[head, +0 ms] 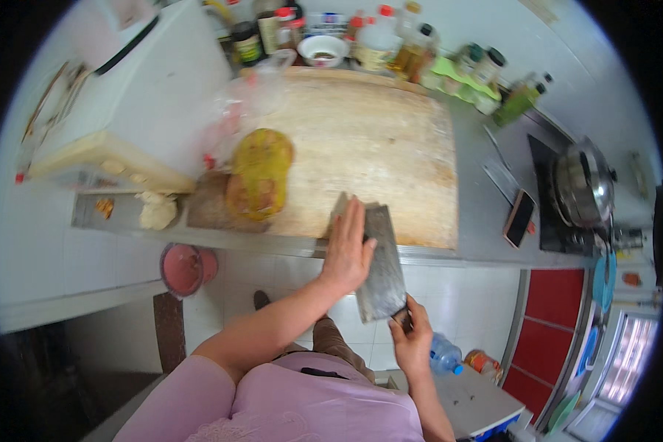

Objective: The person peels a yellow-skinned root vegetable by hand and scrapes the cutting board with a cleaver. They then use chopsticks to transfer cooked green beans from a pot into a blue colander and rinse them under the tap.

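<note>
My right hand (pixel 411 334) is closed around the dark handle of a broad metal cleaver (pixel 384 265). The blade points up toward the wooden cutting board (pixel 370 143), its tip end over the board's front edge. Beside the blade is my left hand (pixel 349 248), flat with fingers stretched out, its thumb at the blade's left side; whether it touches the metal is unclear. On the board's left part lies a yellow-green oval item with brownish patches (pixel 261 174), perhaps a cut squash or bagged food; I cannot tell which. Clear plastic bags (pixel 237 110) lie behind it.
Bottles, jars and a white bowl (pixel 323 51) line the wall behind the board. A white appliance (pixel 160 94) stands left, near a pale lump (pixel 157 211). At right are a phone (pixel 519 218) and a steel pot (pixel 583 182) on the stove. A pink bin (pixel 182 269) stands below.
</note>
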Action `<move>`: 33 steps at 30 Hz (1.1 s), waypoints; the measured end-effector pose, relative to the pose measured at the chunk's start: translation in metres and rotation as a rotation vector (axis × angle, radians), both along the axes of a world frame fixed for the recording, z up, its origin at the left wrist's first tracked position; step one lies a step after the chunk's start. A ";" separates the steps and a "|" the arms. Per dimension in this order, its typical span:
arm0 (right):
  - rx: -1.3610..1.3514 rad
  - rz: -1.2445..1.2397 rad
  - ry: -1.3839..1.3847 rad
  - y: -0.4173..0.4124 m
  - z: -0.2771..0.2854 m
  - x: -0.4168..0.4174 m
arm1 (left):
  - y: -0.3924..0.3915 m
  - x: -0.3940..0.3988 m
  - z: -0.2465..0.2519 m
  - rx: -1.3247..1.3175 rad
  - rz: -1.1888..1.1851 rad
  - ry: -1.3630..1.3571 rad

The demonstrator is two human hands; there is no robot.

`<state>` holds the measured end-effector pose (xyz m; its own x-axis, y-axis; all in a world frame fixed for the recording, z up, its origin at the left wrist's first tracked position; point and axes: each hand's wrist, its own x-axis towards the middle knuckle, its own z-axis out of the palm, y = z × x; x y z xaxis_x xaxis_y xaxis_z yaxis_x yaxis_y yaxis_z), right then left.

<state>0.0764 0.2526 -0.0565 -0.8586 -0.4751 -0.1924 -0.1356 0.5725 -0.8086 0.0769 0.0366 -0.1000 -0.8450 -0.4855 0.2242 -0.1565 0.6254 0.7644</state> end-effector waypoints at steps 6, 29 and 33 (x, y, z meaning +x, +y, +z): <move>0.065 0.232 -0.143 -0.013 0.028 0.037 | -0.036 0.141 0.034 0.099 0.015 0.101; 0.046 0.967 0.122 -0.295 0.011 0.250 | -0.265 0.499 -0.065 0.189 1.148 -0.066; -0.006 0.905 0.014 -0.290 0.031 0.241 | -0.270 0.488 -0.056 -0.077 1.085 -0.031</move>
